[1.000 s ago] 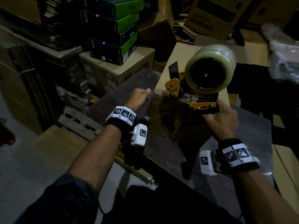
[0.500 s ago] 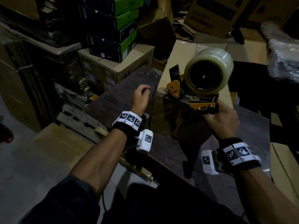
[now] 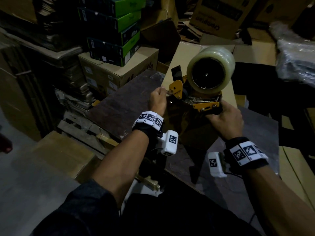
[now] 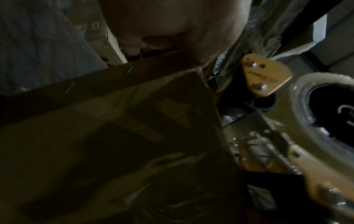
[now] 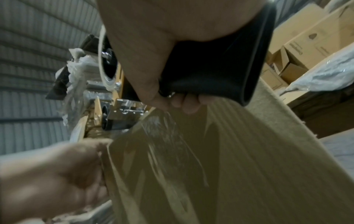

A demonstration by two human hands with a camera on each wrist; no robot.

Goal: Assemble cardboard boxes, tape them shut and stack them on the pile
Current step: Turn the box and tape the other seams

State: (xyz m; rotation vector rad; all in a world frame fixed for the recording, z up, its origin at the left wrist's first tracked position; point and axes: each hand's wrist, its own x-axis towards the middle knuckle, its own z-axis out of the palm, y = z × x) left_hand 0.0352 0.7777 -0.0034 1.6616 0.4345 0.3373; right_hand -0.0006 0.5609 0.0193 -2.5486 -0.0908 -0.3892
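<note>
1. Right hand (image 3: 225,120) is wrapped around the black handle of the tape dispenser (image 3: 201,92); in the right wrist view the fingers (image 5: 184,103) curl under the handle.
2. Left hand (image 3: 157,101) is curled at the far left corner of the cardboard box (image 3: 184,120), just beside the dispenser's yellow front plate. It seems to pinch the loose tape end there, but the contact is blurred in every view and cannot be confirmed.
3. The dispenser sits on top of the box at its far edge, carrying a roll of clear tape (image 3: 210,68) that stands above the frame.
4. The box rests on a dark board (image 3: 122,103) directly in front of the person. Its top face shows glossy, wrinkled clear tape (image 5: 172,151) in the right wrist view. Staples run along one edge in the left wrist view.
5. Beyond the box lies a pale flat cardboard sheet (image 3: 179,65).
6. Left of the box, past the board, stands a brown carton (image 3: 110,74) bearing a stack of green-and-black boxes (image 3: 115,31).
7. Further printed cartons (image 3: 219,16) stand behind the box; a plastic-wrapped bundle (image 3: 296,58) lies to its far right.
</note>
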